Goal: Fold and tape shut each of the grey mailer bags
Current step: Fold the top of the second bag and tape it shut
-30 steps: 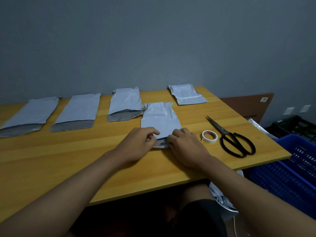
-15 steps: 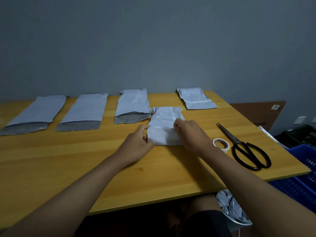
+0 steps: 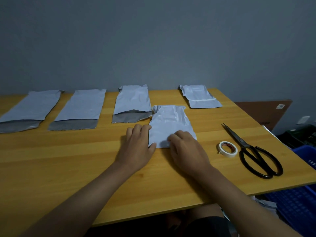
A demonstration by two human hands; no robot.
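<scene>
Folded bag (image 3: 171,124) mid-table (image 3: 68,161), pressed flat: left hand (image 3: 136,147) on its left edge, right hand (image 3: 185,147) on its near end, fingers straight. Beyond: 3 open bags (image 3: 82,108), 1 sealed bag (image 3: 199,96). Right: tape (image 3: 228,149), scissors (image 3: 253,151). Blue crate (image 3: 294,202) beside table.

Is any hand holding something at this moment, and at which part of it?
The left hand and right hand press the folded mailer bag flat at its near folded end; neither hand grips it.
</scene>
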